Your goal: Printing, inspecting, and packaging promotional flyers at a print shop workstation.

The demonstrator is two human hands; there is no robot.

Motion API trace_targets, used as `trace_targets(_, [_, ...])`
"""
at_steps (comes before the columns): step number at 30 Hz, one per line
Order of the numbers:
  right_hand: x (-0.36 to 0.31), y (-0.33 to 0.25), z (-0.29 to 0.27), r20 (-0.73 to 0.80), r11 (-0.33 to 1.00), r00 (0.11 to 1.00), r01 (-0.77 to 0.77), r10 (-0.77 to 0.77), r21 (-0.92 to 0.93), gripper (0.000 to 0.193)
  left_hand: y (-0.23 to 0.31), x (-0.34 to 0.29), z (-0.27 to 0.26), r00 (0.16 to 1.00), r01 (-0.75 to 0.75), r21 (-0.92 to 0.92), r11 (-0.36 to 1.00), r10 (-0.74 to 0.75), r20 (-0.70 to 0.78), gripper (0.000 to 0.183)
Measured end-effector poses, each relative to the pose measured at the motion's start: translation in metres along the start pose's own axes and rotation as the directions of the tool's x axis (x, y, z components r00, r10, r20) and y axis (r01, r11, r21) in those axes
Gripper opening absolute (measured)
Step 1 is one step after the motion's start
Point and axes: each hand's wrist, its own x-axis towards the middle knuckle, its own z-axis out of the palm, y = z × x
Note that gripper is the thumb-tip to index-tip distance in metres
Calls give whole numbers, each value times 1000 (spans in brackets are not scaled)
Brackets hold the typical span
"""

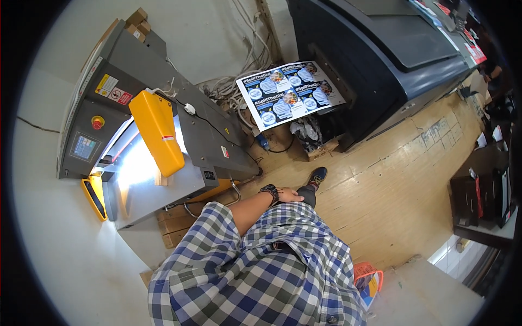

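Observation:
My left hand (291, 195) rests low against the front of my body, by the shirt hem and my dark trouser leg. Its fingers lie stretched toward the right, and nothing shows in them. A dark watch (269, 190) is on that wrist. My right hand is out of view. To the left stands a grey paper cutting machine (209, 122) with a yellow guard (156, 133) and a brightly lit metal table (163, 196). Ahead, a printed sheet (288, 95) with blue and black designs sticks out from a large dark printing machine (348, 60).
Loose cables (225, 89) crowd the wall between the machines. A box of crumpled plastic (308, 133) sits below the sheet. Cardboard boxes (173, 228) lie under the cutter's table. An orange-handled bag (368, 282) is at my right; dark cabinets (470, 190) stand farther right on the wooden floor (380, 190).

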Motion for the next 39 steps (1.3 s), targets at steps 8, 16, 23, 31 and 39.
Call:
trace_targets(8, [59, -101, -22, -136, 1000, 991, -9, 10, 9, 30, 20, 111, -29, 992, -84, 256, 963, 57, 112, 66])
trace_targets(16, [95, -179, -31, -203, 999, 978, -46, 48, 15, 30, 34, 136, -19, 947, -273, 110, 956, 247, 203, 52])
trace_targets(23, [94, -468, 9, -163, 817, 875, 337, -455, -469, 26, 45, 138, -23, 883, -445, -7, 895, 440, 166, 42])
trace_targets(31, [117, -596, 21, -100, 283, 315, 612, -944, -738, 14, 51, 121, -39, 922, -193, -227, 955, 256, 291, 72])
trace_targets(39, [131, -597, 32, -4, 114, 229, 468, -973, -876, 20, 45, 119, -42, 952, -35, -296, 954, 122, 281, 83])
